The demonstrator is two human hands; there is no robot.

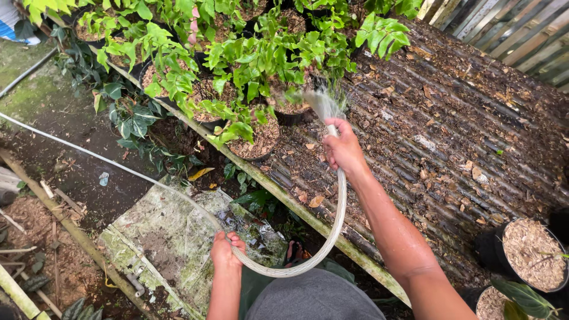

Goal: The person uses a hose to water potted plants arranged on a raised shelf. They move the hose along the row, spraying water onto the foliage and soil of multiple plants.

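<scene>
hose, clear and looping, ran between both hands, seen from above. the right hand was clenched around the hose near its end, thumb over the opening, and water fanned out from it toward the plants. the left hand grasped the hose lower down, near the person's body, where it bent in a wide curve. beyond the left hand the hose trailed away across the ground toward the left edge of the view.

the spray fell on a cluster of leafy green plants in black pots, standing along the near left edge of a bench made of rusty corrugated sheet. the pots were filled with wood chips. dry leaves and bark littered the bench's bare ridges to the right of the plants. two more pots with chips sat at the bench's near right corner, well apart from the spray.

below the bench's near edge lay a mossy slab, dark wet soil and some loose sticks. a wooden fence ran behind the bench's far right corner.
</scene>
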